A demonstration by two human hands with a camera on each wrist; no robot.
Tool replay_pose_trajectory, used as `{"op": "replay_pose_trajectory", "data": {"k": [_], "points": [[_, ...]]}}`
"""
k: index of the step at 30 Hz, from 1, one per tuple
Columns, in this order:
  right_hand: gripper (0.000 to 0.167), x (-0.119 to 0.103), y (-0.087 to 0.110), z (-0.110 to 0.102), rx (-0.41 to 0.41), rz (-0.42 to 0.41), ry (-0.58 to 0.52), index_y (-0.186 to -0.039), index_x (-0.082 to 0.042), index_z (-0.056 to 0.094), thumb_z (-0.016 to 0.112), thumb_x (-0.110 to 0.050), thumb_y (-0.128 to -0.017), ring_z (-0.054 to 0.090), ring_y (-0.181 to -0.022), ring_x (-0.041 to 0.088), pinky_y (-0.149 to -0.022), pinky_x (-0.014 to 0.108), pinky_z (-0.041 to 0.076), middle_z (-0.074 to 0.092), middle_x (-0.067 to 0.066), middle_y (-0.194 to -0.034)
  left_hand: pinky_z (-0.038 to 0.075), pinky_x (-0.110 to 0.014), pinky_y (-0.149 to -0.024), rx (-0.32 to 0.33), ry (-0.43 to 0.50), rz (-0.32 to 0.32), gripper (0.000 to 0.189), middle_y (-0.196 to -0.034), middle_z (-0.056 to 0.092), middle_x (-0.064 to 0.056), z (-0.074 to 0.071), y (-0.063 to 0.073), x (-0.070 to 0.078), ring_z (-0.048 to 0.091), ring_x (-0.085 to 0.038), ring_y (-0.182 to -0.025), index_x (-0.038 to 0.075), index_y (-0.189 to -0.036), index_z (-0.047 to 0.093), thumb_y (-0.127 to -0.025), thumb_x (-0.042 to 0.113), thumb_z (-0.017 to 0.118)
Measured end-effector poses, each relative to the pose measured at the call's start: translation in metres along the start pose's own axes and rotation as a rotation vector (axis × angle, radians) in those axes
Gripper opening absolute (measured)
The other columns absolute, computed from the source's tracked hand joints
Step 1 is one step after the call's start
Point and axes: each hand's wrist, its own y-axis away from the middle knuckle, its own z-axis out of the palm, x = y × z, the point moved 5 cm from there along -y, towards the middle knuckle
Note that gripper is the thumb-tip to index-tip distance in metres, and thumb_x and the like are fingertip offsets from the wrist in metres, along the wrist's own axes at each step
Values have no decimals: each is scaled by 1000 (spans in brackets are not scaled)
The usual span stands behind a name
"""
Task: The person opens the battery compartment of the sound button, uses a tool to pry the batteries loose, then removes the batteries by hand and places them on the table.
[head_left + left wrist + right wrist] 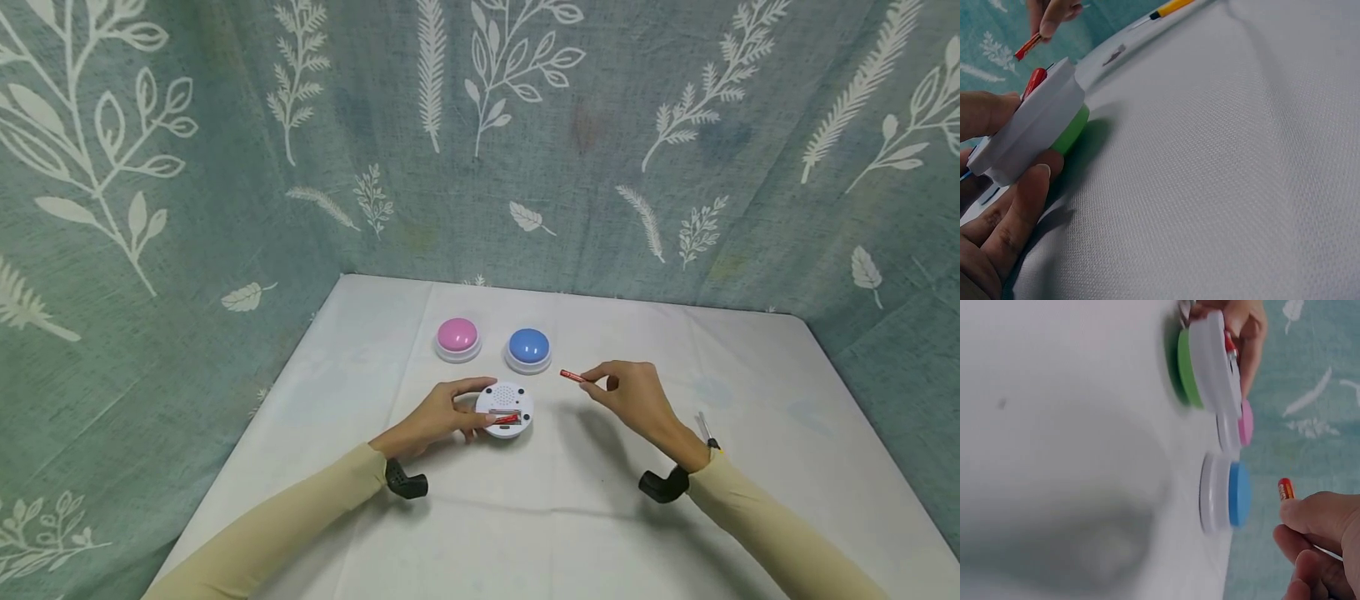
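Observation:
My left hand [435, 414] grips a round white push-button light [491, 400], its back up and its green dome [1072, 131] facing down. The thumb lies on the upturned back beside a red battery [1036, 80], which sits at the uncovered battery slot. In the left wrist view the other fingers support the light from below, close over the cloth. Off to the right, my right hand [633, 400] pinches another red battery [1285, 489] between thumb and forefinger, raised above the table. Its far end points toward the left.
Behind the light stand a pink-domed button [457, 336] and a blue-domed button [528, 346], both dome up. A screwdriver [710, 437] with a yellow and black handle lies beside the right wrist. White cloth covers the table [510, 550]; a patterned curtain [570, 208] hangs behind.

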Motion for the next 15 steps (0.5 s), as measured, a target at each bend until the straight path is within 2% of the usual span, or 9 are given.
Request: {"op": "replay_pose_trajectory", "data": {"k": [8, 15], "points": [[8, 32, 10, -22, 73, 23, 14, -94, -9, 83, 85, -11, -86, 38, -44, 7, -43, 26, 32, 65, -5, -63, 56, -30, -63, 19, -1, -23, 72, -97, 76, -17, 0, 0, 0, 69, -23, -71, 18, -150, 53, -86, 21, 86], [8, 59, 18, -42, 117, 86, 49, -93, -6, 82, 84, -10, -86, 39, -43, 11, -41, 27, 32, 65, 0, -63, 57, -31, -63, 10, 13, -15, 73, -97, 75, -17, 0, -1, 0, 70, -24, -73, 18, -151, 52, -87, 20, 86]]}}
